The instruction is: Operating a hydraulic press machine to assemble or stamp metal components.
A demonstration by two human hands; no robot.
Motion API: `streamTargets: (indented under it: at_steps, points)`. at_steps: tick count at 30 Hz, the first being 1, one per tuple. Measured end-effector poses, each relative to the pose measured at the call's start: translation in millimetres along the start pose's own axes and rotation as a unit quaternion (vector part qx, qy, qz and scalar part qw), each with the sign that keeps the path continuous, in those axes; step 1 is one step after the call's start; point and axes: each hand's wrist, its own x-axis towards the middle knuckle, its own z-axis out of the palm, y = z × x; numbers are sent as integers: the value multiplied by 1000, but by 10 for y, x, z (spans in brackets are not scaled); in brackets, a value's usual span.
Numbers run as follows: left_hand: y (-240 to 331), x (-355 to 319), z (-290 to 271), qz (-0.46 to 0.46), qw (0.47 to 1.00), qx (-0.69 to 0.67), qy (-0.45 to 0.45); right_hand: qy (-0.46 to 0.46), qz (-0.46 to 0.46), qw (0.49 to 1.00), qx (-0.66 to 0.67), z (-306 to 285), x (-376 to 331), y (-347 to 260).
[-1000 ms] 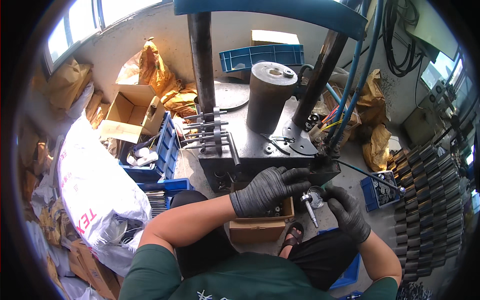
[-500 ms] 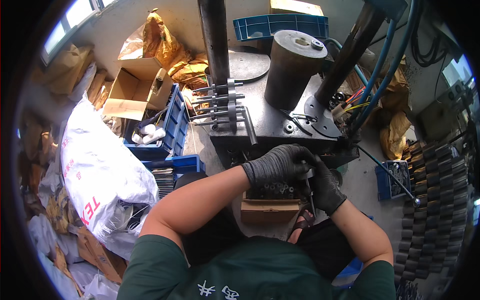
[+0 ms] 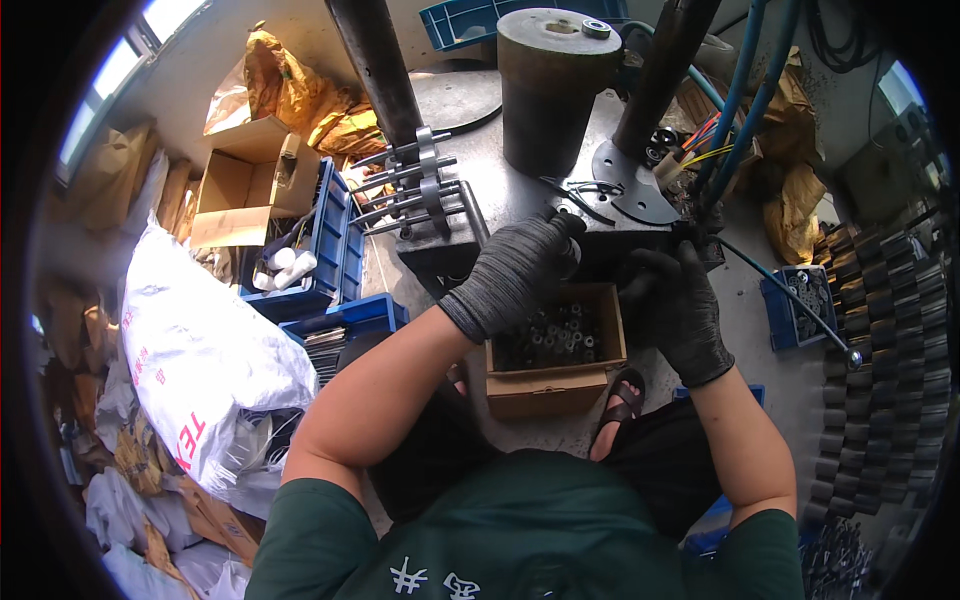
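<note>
My left hand (image 3: 515, 272), in a dark grey knit glove, reaches to the front edge of the metal machine table (image 3: 470, 130). Its fingers are curled, and a small dark, shiny part shows at them, too hidden to name. My right hand (image 3: 685, 315), gloved alike, is raised beside the table's front edge with fingers apart and nothing visible in it. Below and between the hands stands an open cardboard box (image 3: 548, 395) with many small metal rings (image 3: 560, 335). Thin curved dark plates (image 3: 590, 198) lie on the table beyond my left hand.
A thick metal cylinder (image 3: 555, 105) stands on the table between two dark posts, with a bearing ring (image 3: 596, 29) on top. A rod rack (image 3: 432, 190) sits left. Blue crates (image 3: 350, 235) and a white sack (image 3: 200, 350) lie left; a blue bin (image 3: 795, 310) and stacked metal parts (image 3: 885, 370) right.
My hands have moved apart: the left up toward the table edge, the right outward to the right, its fingers opening. The view has shifted, and more of the box of rings shows.
</note>
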Motion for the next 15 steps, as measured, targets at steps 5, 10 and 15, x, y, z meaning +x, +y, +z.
streamTargets:
  at_steps: [5,10,15]
  points:
    - [-33,-73,28,27,995,-72,64,52,-8,996,-69,-1,-96,35]
    - [128,-111,77,78,991,-92,63,9,8,994,-110,212,-242,-49]
    - [312,-132,131,266,957,-104,46,-14,58,990,-130,276,-268,30]
